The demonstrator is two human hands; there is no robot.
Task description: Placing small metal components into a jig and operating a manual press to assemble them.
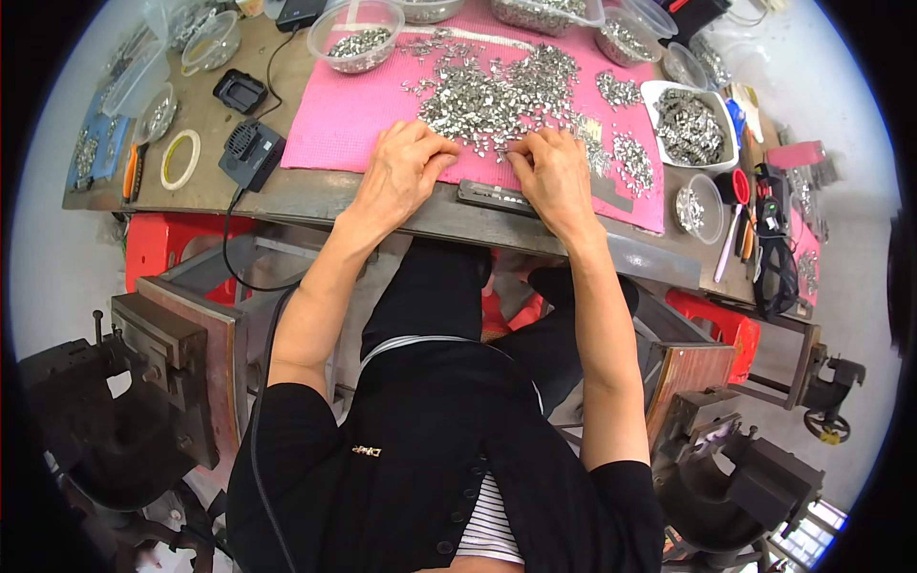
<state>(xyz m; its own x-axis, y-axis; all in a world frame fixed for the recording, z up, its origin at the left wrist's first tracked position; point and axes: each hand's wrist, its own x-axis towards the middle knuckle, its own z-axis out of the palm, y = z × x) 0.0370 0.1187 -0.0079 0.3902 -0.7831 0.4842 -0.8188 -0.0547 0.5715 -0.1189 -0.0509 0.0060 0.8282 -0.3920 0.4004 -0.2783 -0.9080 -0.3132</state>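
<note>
A big spread of small shiny metal pieces (497, 91) lies on a pink mat (325, 124) in front of me. At the near left edge of that spread is my left hand (411, 158), its thumb and fingertips pinched together. My right hand (552, 172) is pinched too, at the near right side of the spread. Anything between the fingertips of either hand is too small to make out. A dark metal bar with a groove (495, 196) lies along the table's front edge, just left of my right wrist.
Clear bowls of metal pieces (355, 43) line the far side. A white tray (731, 158) with metal strips stands right, near a round tub (699, 208). Left are a tape roll (180, 159) and a corded black device (251, 153). Vises (735, 473) flank me below.
</note>
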